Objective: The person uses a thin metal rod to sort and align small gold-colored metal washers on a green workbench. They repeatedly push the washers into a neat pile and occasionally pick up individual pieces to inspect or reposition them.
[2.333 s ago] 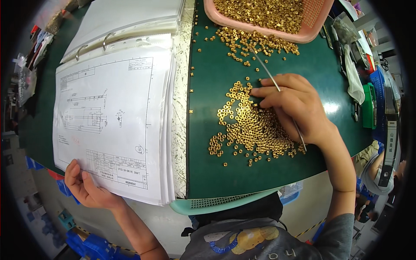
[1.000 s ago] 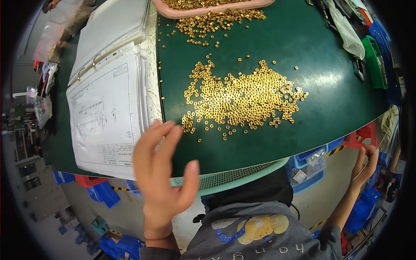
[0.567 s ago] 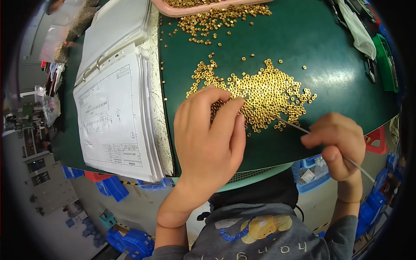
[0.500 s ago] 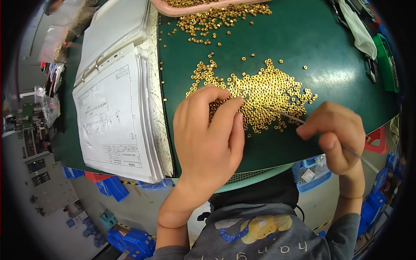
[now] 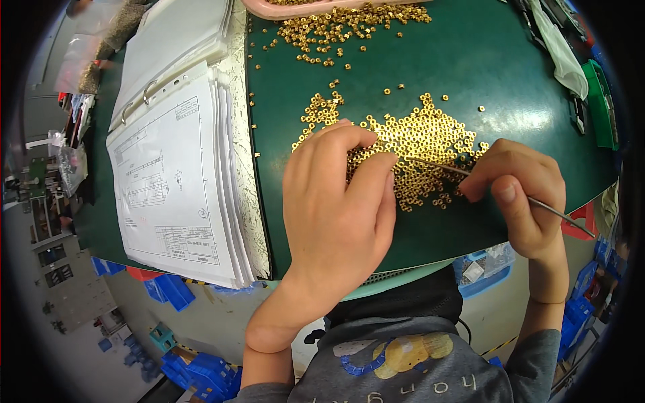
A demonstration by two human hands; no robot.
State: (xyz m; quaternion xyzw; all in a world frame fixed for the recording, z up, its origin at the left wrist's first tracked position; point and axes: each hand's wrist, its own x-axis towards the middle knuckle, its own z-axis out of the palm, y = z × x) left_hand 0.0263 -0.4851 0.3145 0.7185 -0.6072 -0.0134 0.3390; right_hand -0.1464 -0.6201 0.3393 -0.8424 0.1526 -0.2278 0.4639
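Observation:
Small brass rings (image 5: 430, 131) with central holes, perhaps nuts or inserts, lie in a dense patch on the green tabletop. My left hand (image 5: 339, 201) is over the left part of this patch, back upward and fingers bent down. Its thumb and index finger come together; whatever is between them is hidden. In my right hand (image 5: 514, 195), at the patch's right side, a thin metal rod (image 5: 561, 213) is gripped between the thumb and fingers. The rod's narrow tip points left into the rings, close to my left fingertips.
A pink tray (image 5: 295, 12) of brass pieces stands at the far edge, with more pieces spilled before it. Left lies an open ring binder (image 5: 171, 181) with drawings. A green bin (image 5: 600, 104) is at far right. Blue bins (image 5: 208, 373) sit below the table.
My left hand has shifted a little to the right over the rings. My right hand has tilted, and more of the rod's rear end shows. The view has shifted slightly.

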